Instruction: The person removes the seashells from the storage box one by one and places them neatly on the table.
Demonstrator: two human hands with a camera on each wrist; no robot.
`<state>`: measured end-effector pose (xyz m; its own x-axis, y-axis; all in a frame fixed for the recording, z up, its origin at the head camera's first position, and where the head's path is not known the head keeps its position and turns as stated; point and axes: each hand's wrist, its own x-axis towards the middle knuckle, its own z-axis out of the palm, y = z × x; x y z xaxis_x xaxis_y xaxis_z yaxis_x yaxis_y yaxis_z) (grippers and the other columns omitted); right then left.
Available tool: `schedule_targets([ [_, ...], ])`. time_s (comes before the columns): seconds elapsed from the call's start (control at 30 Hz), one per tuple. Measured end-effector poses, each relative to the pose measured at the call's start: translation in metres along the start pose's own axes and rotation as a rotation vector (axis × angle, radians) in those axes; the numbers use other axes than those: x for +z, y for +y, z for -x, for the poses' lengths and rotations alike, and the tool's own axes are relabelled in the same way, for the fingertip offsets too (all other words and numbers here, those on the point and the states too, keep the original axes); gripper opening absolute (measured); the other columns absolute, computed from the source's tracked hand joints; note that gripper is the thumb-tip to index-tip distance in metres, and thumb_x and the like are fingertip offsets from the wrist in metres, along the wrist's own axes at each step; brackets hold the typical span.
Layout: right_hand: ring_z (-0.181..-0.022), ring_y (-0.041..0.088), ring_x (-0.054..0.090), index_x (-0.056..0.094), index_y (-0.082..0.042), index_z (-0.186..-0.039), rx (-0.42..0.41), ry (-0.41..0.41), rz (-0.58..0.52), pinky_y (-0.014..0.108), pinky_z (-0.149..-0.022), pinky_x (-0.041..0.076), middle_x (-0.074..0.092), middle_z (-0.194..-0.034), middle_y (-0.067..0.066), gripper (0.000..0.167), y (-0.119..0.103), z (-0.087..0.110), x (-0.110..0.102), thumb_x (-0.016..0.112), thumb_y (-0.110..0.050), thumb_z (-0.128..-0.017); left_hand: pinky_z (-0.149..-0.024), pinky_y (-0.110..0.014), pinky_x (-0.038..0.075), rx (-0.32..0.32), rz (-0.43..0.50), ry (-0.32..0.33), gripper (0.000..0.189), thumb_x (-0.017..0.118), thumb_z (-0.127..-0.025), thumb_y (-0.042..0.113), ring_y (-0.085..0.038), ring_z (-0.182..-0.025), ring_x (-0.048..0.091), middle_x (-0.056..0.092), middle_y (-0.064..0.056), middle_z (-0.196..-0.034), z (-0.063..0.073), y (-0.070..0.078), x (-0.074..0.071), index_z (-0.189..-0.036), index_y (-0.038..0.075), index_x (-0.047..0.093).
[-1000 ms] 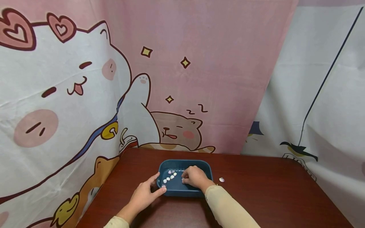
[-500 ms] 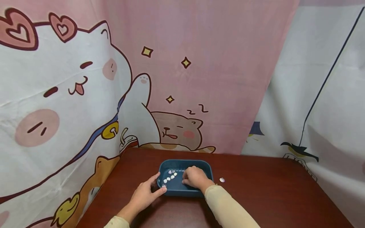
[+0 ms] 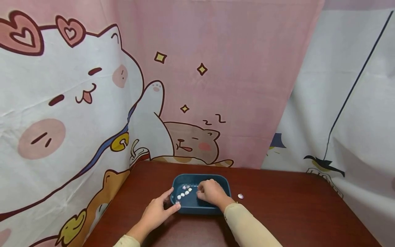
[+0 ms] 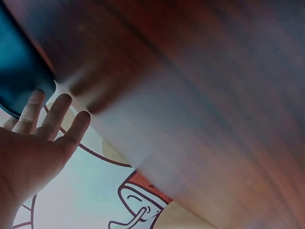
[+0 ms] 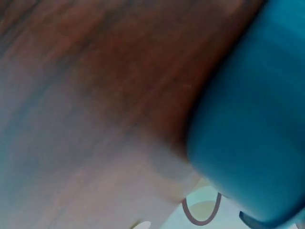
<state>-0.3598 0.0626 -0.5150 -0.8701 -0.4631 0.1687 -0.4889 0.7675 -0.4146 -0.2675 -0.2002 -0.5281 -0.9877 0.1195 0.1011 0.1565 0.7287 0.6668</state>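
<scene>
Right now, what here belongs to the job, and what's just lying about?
Likely part of the job:
Blue tray, with the left grip at its corner and the right grip inside
White pieces in a row in it
Purplish shells near them

Apparently just about:
Lone shell right of the tray, though it may be wanted
Wooden table
Cartoon-animal backdrop

The tray (image 3: 200,210) rests on the table (image 3: 277,202), in front of the cloth (image 3: 240,85). Inside, at left, four pieces (image 3: 182,195) form a diagonal row; two shells (image 3: 184,187) lie beside its far end. The left hand (image 3: 155,211) touches the tray's left end; the right hand (image 3: 213,192) reaches in, right of the row. Another shell (image 3: 240,196) lies right of the tray.
</scene>
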Motion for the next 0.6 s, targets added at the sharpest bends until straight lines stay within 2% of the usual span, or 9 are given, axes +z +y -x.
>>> schedule_targets([
  [0.17, -0.073, 0.002, 0.063, 0.083, -0.012, -0.103, -0.081, 0.135, -0.092, 0.026, -0.072, 0.061, 0.08, -0.088, -0.003, 0.015, 0.003, 0.009, -0.026, 0.083, -0.024, -0.094, -0.088, -0.054, 0.062, -0.001, -0.009, 0.009, 0.08, 0.079, -0.093, 0.056, -0.022, -0.104, 0.073, 0.079, -0.009, -0.12, 0.0, 0.002, 0.0, -0.159, 0.019, 0.053],
  [0.3, -0.067, -0.003, 0.06, 0.082, -0.014, -0.098, -0.117, 0.223, -0.136, 0.019, -0.063, 0.054, 0.077, -0.082, -0.007, 0.008, 0.018, 0.022, -0.056, 0.084, -0.02, -0.092, -0.088, -0.056, 0.062, -0.002, -0.016, 0.018, 0.081, 0.08, -0.092, 0.056, -0.024, -0.106, 0.074, 0.079, -0.011, -0.121, 0.001, 0.002, 0.0, -0.159, 0.018, 0.053],
  [0.47, -0.069, -0.002, 0.063, 0.082, -0.015, -0.096, -0.03, 0.252, -0.16, 0.02, -0.064, 0.055, 0.077, -0.081, -0.009, 0.007, 0.055, 0.05, -0.096, 0.083, -0.02, -0.092, -0.088, -0.057, 0.062, -0.002, -0.015, 0.021, 0.082, 0.08, -0.092, 0.057, -0.024, -0.106, 0.074, 0.079, -0.011, -0.121, 0.001, 0.003, 0.001, -0.159, 0.018, 0.053],
  [0.6, -0.071, 0.0, 0.064, 0.082, -0.015, -0.096, 0.066, 0.238, -0.113, 0.022, -0.064, 0.054, 0.077, -0.083, -0.008, 0.006, 0.094, 0.074, -0.117, 0.082, -0.02, -0.093, -0.089, -0.056, 0.062, -0.001, -0.014, 0.03, 0.082, 0.08, -0.091, 0.057, -0.023, -0.107, 0.074, 0.079, -0.01, -0.121, 0.001, 0.002, 0.001, -0.158, 0.017, 0.054],
])
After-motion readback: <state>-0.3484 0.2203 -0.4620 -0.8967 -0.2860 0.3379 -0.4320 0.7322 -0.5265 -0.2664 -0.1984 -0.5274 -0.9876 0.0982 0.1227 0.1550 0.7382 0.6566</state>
